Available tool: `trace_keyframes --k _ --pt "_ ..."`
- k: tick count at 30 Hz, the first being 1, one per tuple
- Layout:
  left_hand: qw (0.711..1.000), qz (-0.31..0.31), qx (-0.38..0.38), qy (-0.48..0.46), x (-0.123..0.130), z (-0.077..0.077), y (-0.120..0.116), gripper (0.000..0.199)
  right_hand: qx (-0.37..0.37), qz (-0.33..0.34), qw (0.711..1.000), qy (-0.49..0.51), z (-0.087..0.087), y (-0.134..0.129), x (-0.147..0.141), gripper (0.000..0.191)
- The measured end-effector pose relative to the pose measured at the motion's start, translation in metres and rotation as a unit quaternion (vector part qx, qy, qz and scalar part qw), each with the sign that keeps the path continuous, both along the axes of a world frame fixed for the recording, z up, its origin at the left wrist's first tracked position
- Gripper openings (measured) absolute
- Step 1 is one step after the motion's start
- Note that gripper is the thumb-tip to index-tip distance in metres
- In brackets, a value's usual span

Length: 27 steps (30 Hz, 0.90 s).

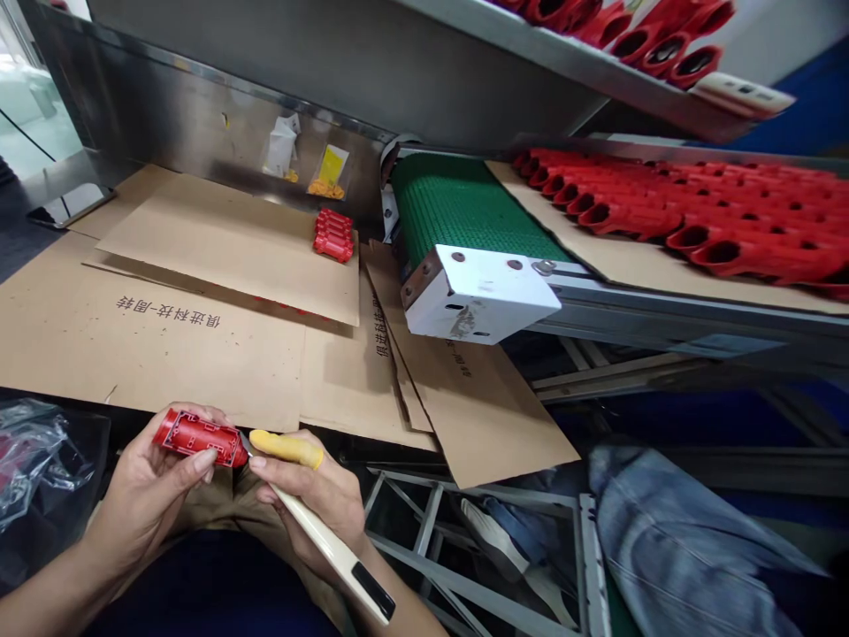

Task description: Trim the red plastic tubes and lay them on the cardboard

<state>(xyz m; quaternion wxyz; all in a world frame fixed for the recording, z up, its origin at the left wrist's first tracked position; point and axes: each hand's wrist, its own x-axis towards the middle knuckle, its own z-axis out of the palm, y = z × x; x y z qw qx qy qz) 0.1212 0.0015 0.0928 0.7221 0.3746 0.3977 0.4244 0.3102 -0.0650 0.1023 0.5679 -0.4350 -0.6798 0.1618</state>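
Observation:
My left hand (156, 482) is closed round a red plastic part (202, 437), a short tube with raised line patterns on its side. The thumb presses on its lower side. In my right hand (318, 482) is a knife (318, 540) with a long cream handle and a dark patch near its end. Its thin blade touches or lies very close to the right end of the red part. A yellow finger cot (286, 448) covers my right index finger. Both hands are above my lap, in front of the cardboard-covered table.
Cardboard sheets (199, 354) cover the table, with several small red parts (332, 235) on the upper one. Small bags (328, 172) lean at the back. A green conveyor belt (457, 203) carries rows of red parts (730, 212). A person's jeans-clad leg (669, 531) is at right.

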Motion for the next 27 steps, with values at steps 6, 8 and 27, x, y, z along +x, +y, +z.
trace_keyframes --k 6,8,27 --pt "1.000 -0.010 0.012 0.004 -0.001 0.001 0.000 0.026 0.003 0.004 1.000 0.005 -0.001 0.002 -0.002 0.039" --pt "1.000 -0.010 0.013 0.005 -0.002 0.001 0.000 0.026 0.000 0.009 1.000 0.006 0.000 0.002 -0.002 0.039" --pt "0.990 -0.042 -0.125 -0.040 0.007 0.007 0.006 0.042 -0.032 0.082 0.988 -0.124 0.011 -0.002 0.011 0.023"
